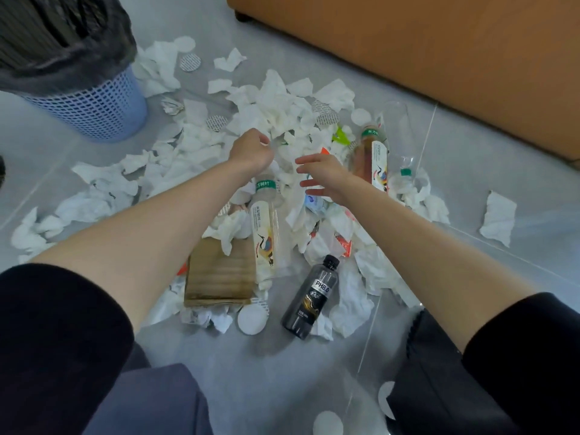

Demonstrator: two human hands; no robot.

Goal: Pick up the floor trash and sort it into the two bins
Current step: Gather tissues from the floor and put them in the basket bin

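Observation:
A heap of crumpled white tissues (276, 114) covers the grey floor, mixed with bottles. My left hand (251, 150) is curled over the tissues at the heap's middle; whether it grips any is hidden. My right hand (323, 175) hovers beside it with fingers spread, holding nothing. A white-labelled bottle (265, 230) lies under my left forearm. A black bottle (314, 296) lies nearer me. Another tea bottle (375, 155) and a clear empty bottle (400, 133) lie to the right. A blue mesh bin (94, 102) with a black liner stands at far left.
A flattened piece of cardboard (219, 274) lies by the white-labelled bottle. White round discs (251, 320) are scattered about. An orange-brown sofa (439, 58) borders the far right. A lone tissue (499, 218) lies at right. My knees fill the bottom edge.

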